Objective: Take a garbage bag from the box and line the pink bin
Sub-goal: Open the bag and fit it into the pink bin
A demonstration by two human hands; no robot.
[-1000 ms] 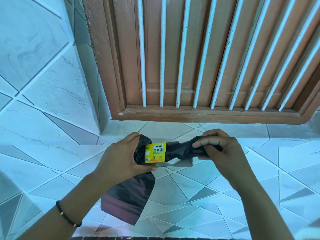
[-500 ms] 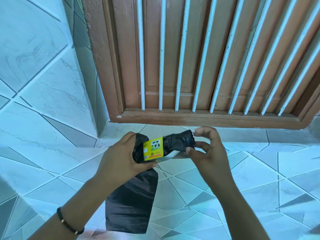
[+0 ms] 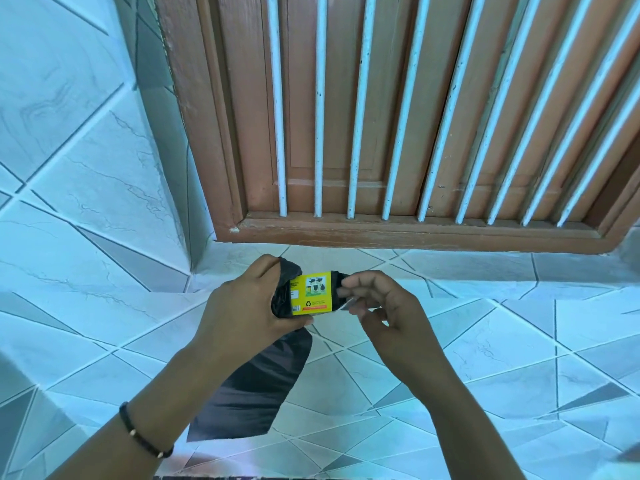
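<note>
Both forearms are extending forward, converging at centre. The left hand (image 3: 242, 306) is gripping with its fingers curled and its thumb lying along the lower edge. The right hand (image 3: 384, 317) is pinching with bent fingertips (image 3: 346, 284), wrist angled inward.

Bright, even daylight w/ a strong cyan cast over the tiled floor (image 3: 485, 358) and wall tiles (image 3: 69, 133). Shadows soft, no hard edges; the corner beside the wooden door frame (image 3: 221, 168) reads darker. Mild sheen on the black garbage bag (image 3: 256, 393), no blown glare. Wide-angle distortion: the white bars (image 3: 360, 116) fan outward, tile lines bend near the edges. Centre sharp; bottom edge and lower right corner smeared, blurry.
</note>
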